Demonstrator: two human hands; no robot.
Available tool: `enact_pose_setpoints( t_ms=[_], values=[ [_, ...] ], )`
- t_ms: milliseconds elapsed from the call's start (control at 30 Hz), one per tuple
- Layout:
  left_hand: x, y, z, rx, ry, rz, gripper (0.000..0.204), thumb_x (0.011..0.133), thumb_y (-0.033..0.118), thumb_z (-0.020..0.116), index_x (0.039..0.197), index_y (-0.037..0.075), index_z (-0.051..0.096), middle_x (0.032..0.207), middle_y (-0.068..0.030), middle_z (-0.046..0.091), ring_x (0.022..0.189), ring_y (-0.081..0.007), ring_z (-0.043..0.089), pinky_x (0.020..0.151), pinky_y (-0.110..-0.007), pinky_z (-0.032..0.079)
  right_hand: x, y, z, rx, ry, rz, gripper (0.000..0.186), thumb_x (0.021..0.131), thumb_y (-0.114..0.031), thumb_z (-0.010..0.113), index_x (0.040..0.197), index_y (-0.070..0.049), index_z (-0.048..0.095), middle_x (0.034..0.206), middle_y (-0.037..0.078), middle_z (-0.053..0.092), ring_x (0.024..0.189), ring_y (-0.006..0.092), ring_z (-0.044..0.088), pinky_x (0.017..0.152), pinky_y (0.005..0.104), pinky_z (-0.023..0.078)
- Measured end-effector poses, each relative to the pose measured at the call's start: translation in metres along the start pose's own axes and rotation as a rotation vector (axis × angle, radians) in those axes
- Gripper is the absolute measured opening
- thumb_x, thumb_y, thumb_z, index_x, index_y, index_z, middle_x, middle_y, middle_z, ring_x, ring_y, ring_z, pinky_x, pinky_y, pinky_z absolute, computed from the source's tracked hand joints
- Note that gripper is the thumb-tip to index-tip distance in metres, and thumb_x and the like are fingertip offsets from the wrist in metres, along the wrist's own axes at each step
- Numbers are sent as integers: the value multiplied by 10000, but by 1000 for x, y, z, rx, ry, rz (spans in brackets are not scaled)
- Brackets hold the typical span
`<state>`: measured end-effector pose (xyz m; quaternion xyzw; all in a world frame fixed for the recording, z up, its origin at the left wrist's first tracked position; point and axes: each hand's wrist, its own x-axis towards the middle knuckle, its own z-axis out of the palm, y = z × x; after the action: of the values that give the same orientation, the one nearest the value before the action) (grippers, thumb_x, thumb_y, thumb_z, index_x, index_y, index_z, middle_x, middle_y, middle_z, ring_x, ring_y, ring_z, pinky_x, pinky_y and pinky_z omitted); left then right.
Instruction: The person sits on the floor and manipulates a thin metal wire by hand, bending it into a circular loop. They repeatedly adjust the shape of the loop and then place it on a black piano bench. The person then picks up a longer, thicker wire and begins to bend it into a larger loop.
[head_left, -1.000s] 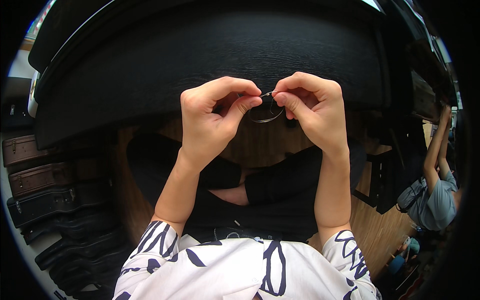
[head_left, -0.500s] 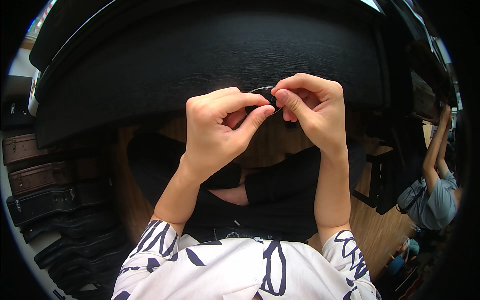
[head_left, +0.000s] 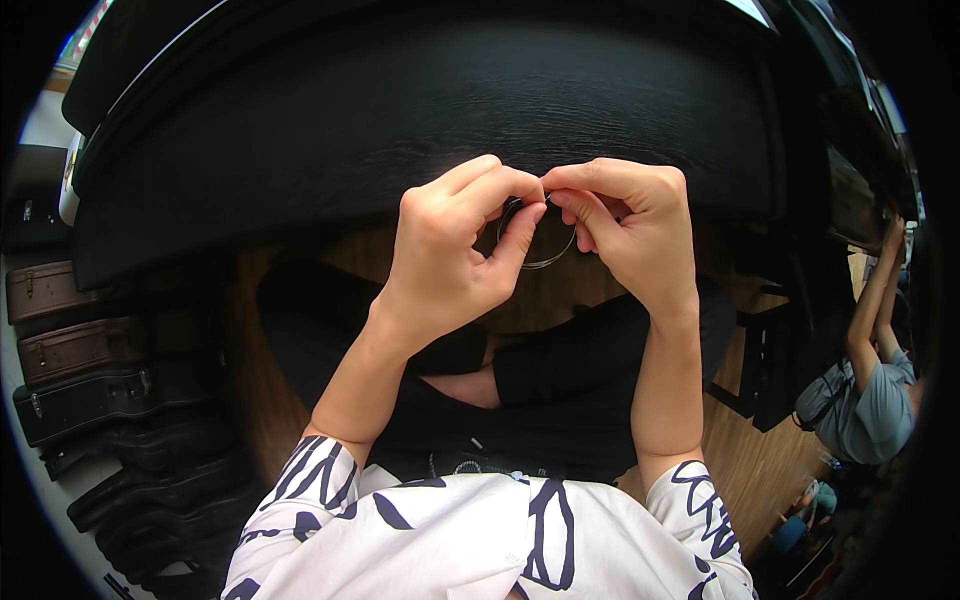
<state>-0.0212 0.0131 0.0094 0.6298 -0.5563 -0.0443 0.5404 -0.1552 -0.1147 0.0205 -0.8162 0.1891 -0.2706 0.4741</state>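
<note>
A thin, silvery coiled metal string [head_left: 545, 265] hangs as a loop between my hands, just beyond my crossed legs. My left hand [head_left: 450, 245] pinches it at the top with thumb and forefinger. My right hand [head_left: 638, 215] is closed on the same upper part, its thumb and forefinger pressed together. Both sets of fingertips nearly meet, and they cover the spot where the string is gripped. The lower arc of the loop shows below them against the floor.
A black wood-grained surface [head_left: 430, 120] spans the area ahead. Dark instrument cases [head_left: 80, 350] stand in a row at left. A black frame [head_left: 750, 365] is on the right. Farther right, a person in a grey-blue shirt [head_left: 865, 410] reaches forward.
The loop has swung down from behind my fingertips and now hangs below them. My left hand has shifted slightly right and up, bringing both pinches closer together.
</note>
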Motion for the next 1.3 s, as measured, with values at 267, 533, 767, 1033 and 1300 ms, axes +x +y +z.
enact_pose_setpoints(
  t_ms=[267, 533, 767, 1033, 1300],
  values=[
    [2, -1, -8, -47, -71, -107, 71, 856, -51, 699, 864, 7, 659, 720, -6, 567, 588, -58, 524, 491, -195, 362, 0, 2, -3, -36, -61, -120, 78, 809, 53, 726, 860, 0, 753, 698, 79, 709, 540, 118, 658, 492, 219, 490],
    [-3, 0, -9, -343, -138, -296, 29, 942, -30, 638, 930, -7, 653, 791, -37, 673, 688, -90, 660, 646, -200, 518, -2, -6, 4, 118, -42, -19, 36, 836, 20, 735, 865, -1, 737, 692, 59, 707, 574, 103, 673, 506, 195, 481],
    [-2, 0, -7, -467, -78, -321, 37, 924, 1, 677, 920, -36, 675, 772, -71, 699, 690, -127, 688, 679, -245, 579, -4, -6, 4, 135, -1, -3, 31, 836, -6, 731, 813, 2, 711, 654, 33, 680, 560, 63, 641, 521, 170, 457],
    [-2, -7, -5, -437, -71, -258, 105, 964, 23, 643, 1052, -29, 670, 885, -84, 704, 807, -153, 711, 704, -241, 565, -3, -1, 4, 243, 81, 57, 28, 853, -8, 708, 829, 1, 697, 684, 11, 674, 605, 28, 617, 548, 157, 442],
    [1, -11, -6, -388, 50, -214, 248, 1026, -14, 495, 1222, -20, 647, 1029, -111, 676, 883, -189, 724, 712, -244, 575, -2, 2, -1, 349, 95, 86, 42, 883, -25, 707, 851, -1, 695, 709, -12, 641, 613, 27, 578, 553, 165, 421]
  ],
)
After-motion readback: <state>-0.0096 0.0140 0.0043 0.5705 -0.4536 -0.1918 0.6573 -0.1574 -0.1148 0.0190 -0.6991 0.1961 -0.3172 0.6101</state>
